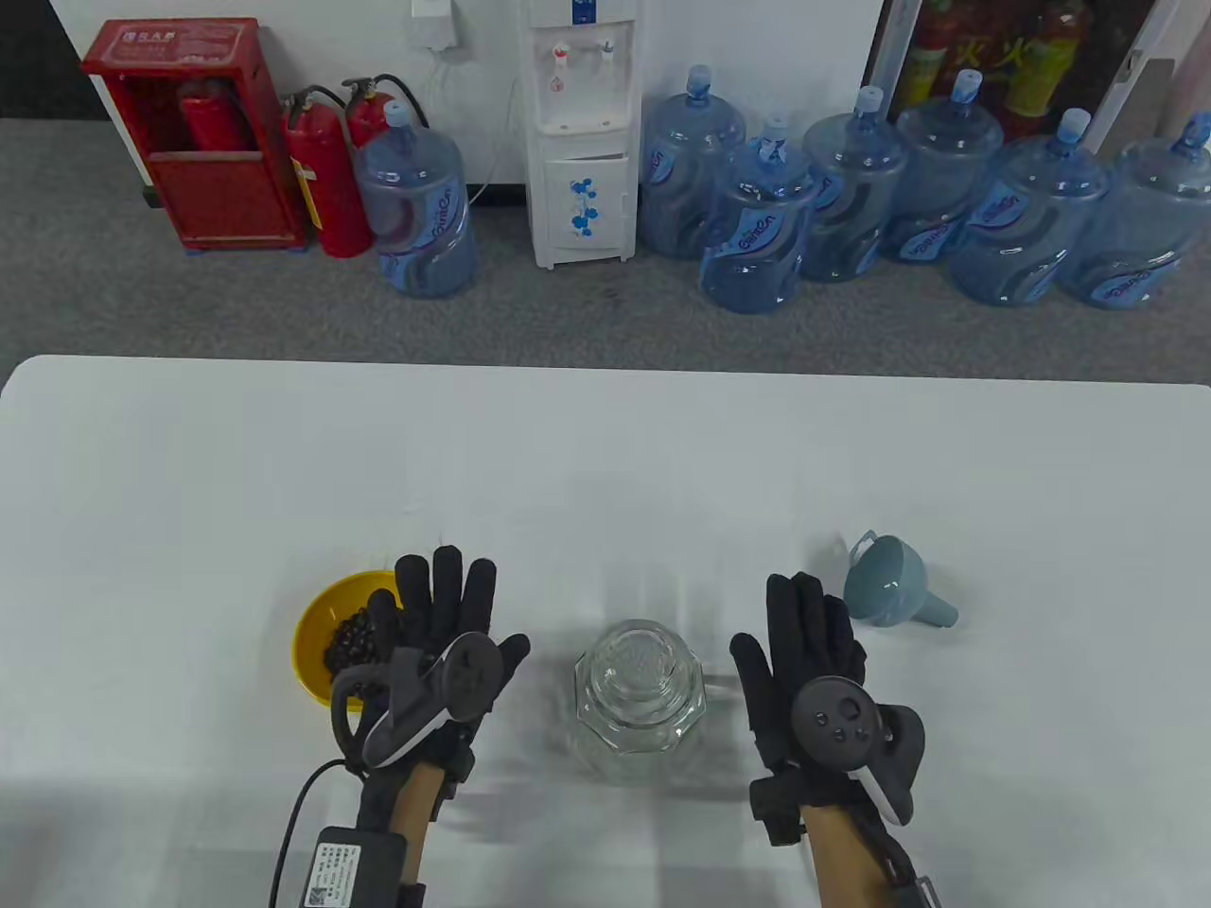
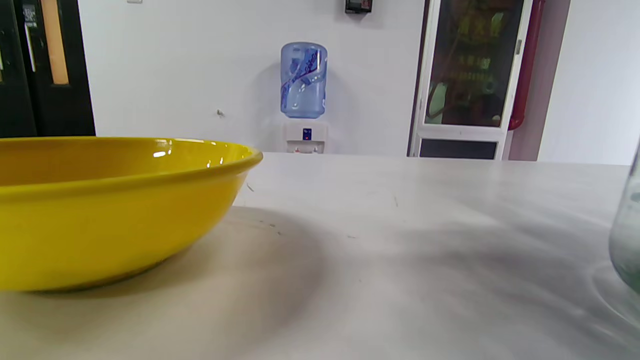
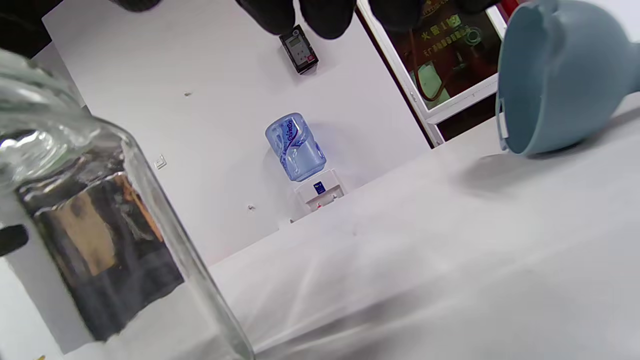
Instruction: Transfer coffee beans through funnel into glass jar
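A glass jar (image 1: 640,700) with a glass lid stands at the table's front middle; it also shows in the right wrist view (image 3: 95,235) and at the edge of the left wrist view (image 2: 627,240). A yellow bowl (image 1: 322,615) holding dark coffee beans (image 1: 355,643) sits to its left, also in the left wrist view (image 2: 100,210). A blue-grey funnel (image 1: 894,584) lies on its side to the right, also in the right wrist view (image 3: 560,80). My left hand (image 1: 445,615) is flat and open over the bowl's right edge, holding nothing. My right hand (image 1: 804,643) is open and empty between jar and funnel.
The white table (image 1: 605,454) stretches far behind the objects. Beyond its far edge stand a water dispenser (image 1: 582,132), several blue water bottles (image 1: 757,227) and red fire extinguishers (image 1: 326,180) on the floor.
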The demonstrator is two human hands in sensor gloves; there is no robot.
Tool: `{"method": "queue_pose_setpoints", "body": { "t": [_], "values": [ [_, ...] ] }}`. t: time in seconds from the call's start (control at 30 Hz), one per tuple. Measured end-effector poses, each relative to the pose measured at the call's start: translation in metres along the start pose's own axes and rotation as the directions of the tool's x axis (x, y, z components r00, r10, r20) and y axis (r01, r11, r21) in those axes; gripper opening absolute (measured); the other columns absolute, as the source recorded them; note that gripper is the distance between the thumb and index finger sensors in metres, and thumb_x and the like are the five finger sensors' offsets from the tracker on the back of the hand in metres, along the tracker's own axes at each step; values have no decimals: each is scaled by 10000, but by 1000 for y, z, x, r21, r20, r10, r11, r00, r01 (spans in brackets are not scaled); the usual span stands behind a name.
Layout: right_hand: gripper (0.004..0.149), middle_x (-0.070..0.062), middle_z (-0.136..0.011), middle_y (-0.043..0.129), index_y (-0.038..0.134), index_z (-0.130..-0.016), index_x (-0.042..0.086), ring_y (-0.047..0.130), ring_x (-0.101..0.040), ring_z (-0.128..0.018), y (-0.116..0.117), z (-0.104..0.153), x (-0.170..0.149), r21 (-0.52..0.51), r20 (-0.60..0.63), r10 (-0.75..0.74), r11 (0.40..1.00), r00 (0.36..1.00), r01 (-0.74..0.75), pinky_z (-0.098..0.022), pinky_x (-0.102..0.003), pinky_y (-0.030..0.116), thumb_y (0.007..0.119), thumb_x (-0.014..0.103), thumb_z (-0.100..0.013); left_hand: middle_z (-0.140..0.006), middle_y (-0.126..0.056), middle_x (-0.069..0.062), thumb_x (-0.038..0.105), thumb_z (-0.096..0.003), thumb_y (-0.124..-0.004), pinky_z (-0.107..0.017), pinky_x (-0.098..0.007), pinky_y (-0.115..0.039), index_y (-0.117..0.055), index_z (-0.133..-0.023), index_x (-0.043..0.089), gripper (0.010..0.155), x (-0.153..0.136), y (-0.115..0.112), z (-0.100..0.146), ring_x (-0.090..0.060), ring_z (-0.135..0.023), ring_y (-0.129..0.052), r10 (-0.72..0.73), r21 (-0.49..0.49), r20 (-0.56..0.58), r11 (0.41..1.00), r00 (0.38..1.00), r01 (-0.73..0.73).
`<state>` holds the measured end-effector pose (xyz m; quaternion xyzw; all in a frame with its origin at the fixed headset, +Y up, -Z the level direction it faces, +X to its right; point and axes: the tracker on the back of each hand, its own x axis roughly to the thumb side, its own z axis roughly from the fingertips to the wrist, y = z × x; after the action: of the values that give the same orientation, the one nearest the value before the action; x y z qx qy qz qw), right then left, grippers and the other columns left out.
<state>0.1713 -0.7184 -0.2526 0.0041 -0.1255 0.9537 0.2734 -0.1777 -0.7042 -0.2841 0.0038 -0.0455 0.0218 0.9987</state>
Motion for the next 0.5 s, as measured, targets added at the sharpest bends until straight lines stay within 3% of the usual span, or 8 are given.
{"method": "queue_pose_setpoints", "body": {
  "t": [0.5],
  "values": [
    [762, -173, -1304, 257, 317, -1263, 199, 295, -506, -1144, -2, -1, 1, 7, -14, -2, 1000, 1000, 2, -755, -717, 344, 405, 632, -642, -1218, -68, -31, 668, -528, -444, -736, -611, -124, -201, -1174, 318, 774, -1, 0, -1, -385, -1098, -10, 0, -7, -1, 1000, 1000, 0]
  ]
}}
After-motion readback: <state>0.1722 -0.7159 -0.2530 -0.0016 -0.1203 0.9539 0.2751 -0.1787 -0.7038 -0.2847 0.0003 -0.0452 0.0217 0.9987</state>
